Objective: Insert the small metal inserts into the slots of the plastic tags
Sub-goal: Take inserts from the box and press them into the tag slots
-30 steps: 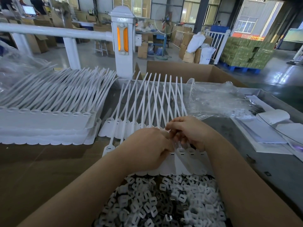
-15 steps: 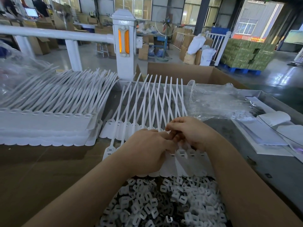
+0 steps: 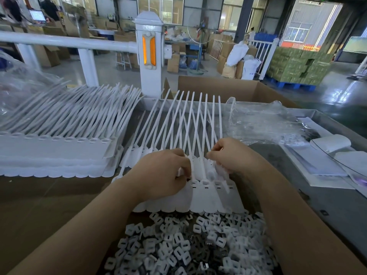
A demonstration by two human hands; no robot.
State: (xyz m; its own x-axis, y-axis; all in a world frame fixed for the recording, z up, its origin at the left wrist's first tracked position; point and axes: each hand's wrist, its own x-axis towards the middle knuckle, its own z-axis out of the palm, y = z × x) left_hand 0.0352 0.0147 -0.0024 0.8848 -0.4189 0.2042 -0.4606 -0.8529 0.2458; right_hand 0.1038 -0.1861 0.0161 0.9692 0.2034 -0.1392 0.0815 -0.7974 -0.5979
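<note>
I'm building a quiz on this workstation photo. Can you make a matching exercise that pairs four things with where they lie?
Things:
1. pile of inserts
2. stacked tags
3. clear plastic bag
4. cardboard box

Places:
A. far side, beyond the tag tails
B. nearest, between the forearms
C. left of the hands
D. right, behind the right hand

Pairs: 1-B, 2-C, 3-D, 4-A

white plastic tags [image 3: 206, 195] lie flat in an overlapping row at centre, scalloped ends toward the viewer, dark slots showing near their heads, long thin tails fanning away. small inserts [image 3: 178, 249], white mixed with dark grey, lie in a loose heap just beside the row's near edge
</note>
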